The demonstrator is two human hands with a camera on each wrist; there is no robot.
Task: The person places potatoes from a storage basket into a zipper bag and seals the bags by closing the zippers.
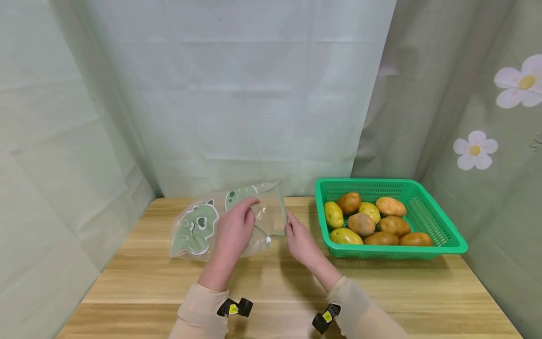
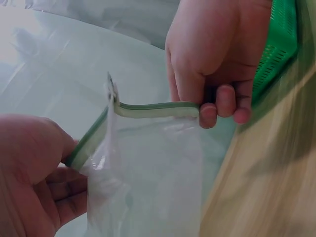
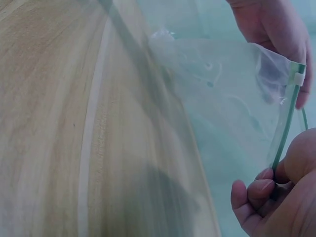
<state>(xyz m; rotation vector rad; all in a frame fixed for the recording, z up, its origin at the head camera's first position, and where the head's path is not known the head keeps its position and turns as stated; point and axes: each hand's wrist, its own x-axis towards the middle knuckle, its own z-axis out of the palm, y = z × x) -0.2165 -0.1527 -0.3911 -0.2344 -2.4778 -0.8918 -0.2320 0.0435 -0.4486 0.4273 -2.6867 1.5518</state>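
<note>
A clear zipper bag (image 1: 199, 228) with green cartoon animal prints is stretched between both hands, its mouth facing right. My left hand (image 1: 234, 228) pinches one part of the green-edged rim, thumb on one side and curled fingers on the other, as the left wrist view shows. Opposite it, my right hand (image 1: 299, 240) grips another stretch of the green zip strip (image 3: 285, 126) between thumb and fingers. Between the hands the rim is bent and the mouth spread apart. A small white slider (image 3: 298, 79) sits on the strip. No contents show through the film.
Right of the hands stands a green plastic basket (image 1: 444, 226) holding several brown potatoes (image 1: 394, 227) and yellow ones (image 1: 346, 236). All of it rests on a wooden table (image 1: 271, 292), with pale curtains (image 1: 245, 94) behind and at both sides.
</note>
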